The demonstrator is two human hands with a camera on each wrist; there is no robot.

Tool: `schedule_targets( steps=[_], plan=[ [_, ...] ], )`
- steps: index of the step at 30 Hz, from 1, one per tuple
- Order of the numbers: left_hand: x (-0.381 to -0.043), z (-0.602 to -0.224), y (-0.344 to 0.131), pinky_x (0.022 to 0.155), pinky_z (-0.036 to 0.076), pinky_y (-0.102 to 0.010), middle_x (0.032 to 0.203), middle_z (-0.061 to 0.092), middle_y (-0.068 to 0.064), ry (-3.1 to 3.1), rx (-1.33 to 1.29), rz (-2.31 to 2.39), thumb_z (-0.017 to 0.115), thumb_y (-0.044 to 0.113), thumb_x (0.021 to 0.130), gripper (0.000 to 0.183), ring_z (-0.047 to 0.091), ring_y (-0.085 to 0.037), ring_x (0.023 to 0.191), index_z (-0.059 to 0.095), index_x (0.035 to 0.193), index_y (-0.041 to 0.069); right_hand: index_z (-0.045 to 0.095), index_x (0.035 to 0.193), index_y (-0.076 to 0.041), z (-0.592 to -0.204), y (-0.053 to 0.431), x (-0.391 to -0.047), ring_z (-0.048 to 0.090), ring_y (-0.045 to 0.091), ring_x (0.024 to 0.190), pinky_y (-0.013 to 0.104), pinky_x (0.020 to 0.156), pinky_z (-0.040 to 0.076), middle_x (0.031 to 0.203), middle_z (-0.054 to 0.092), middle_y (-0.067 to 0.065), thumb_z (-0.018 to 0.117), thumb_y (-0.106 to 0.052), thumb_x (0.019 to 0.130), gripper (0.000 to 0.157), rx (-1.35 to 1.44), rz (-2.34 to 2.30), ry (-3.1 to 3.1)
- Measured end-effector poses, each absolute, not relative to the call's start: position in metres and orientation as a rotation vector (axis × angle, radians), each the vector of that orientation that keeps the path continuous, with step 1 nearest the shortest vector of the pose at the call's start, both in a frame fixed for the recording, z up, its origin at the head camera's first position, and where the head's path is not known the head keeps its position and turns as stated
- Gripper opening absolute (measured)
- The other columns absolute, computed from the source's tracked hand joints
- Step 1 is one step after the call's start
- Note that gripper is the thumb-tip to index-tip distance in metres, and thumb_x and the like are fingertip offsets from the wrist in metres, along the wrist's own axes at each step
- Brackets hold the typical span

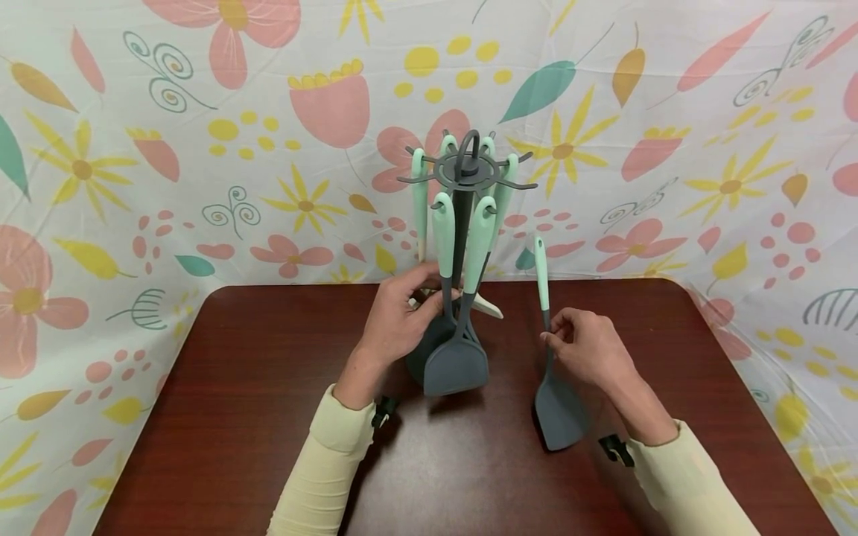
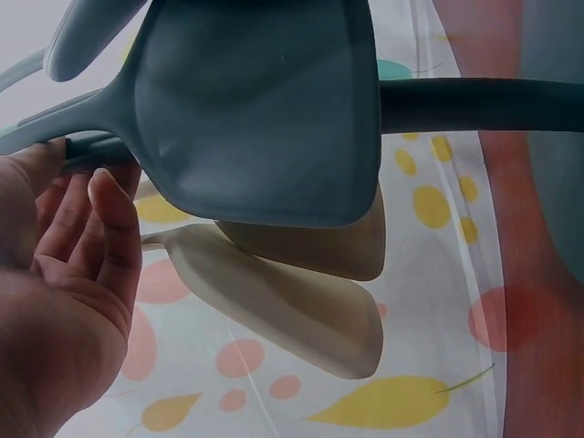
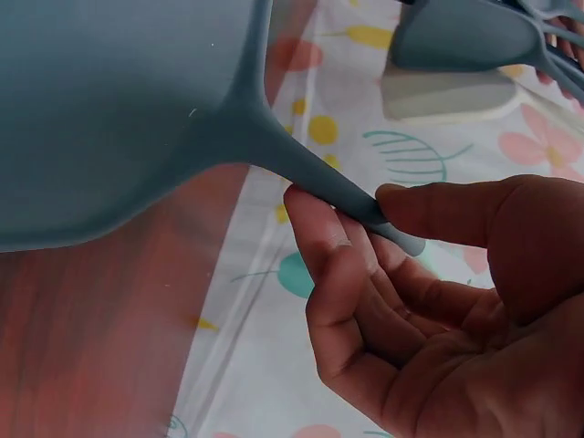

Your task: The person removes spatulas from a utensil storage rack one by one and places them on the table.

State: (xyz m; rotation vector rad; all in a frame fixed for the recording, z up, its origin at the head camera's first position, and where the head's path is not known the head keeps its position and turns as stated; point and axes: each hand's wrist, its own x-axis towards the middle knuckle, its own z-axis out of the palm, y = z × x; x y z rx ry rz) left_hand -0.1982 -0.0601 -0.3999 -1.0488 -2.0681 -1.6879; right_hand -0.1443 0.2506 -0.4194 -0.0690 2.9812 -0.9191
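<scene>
A utensil stand [image 1: 467, 173] with a ring of hooks stands on the table, hung with several mint-handled utensils. My left hand [image 1: 402, 313] reaches in among their shafts, thumb and fingers curled round the stand's dark post. Close in front of it hangs a grey turner [image 1: 457, 366]; in the left wrist view this turner [image 2: 255, 109] covers part of the post. To the right, my right hand [image 1: 590, 346] pinches the neck of a separate grey turner [image 1: 559, 413], mint handle up and blade low over the table. Its blade [image 3: 109, 119] fills the right wrist view's upper left.
Pale cream utensils [image 2: 283, 292] hang at the back of the stand. The dark red-brown table [image 1: 268, 417] ends at a floral cloth [image 1: 302, 149] hanging behind. Both wrists wear a black strap over light sleeves [image 1: 322, 461].
</scene>
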Motion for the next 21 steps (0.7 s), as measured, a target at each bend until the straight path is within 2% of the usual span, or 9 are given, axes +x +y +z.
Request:
schedule_targets(
  steps=[10,17,21],
  plan=[
    [-0.198,-0.4,-0.06,0.065,0.055,-0.032,0.103,0.079,-0.002,-2.059,-1.066,-1.71,0.072,0.011,0.103,0.021,0.072,-0.015,0.084,0.074,0.124,0.012,0.065,0.088,-0.005,-0.43,0.253,-0.149,0.055,0.019,0.06,0.035,0.055,0.045,0.074,0.064,0.005,0.075,-0.015,0.098,0.018,-0.068,-0.862,2.936],
    [-0.198,-0.399,-0.06,0.065,0.054,-0.032,0.101,0.08,-0.005,-2.068,-1.041,-1.716,0.072,0.007,0.102,0.022,0.072,-0.015,0.082,0.074,0.123,0.008,0.065,0.082,-0.006,-0.443,0.257,-0.155,0.067,0.015,0.06,0.035,0.054,0.047,0.064,0.063,0.003,0.078,-0.015,0.097,0.022,-0.048,-0.863,2.869],
    [-0.197,-0.399,-0.061,0.065,0.054,-0.032,0.102,0.079,-0.004,-2.065,-1.049,-1.72,0.073,0.008,0.102,0.022,0.071,-0.014,0.082,0.074,0.124,0.009,0.063,0.08,-0.006,-0.447,0.259,-0.158,0.07,0.018,0.062,0.035,0.053,0.047,0.064,0.065,0.008,0.077,-0.016,0.098,0.025,-0.028,-0.852,2.841]
  ],
)
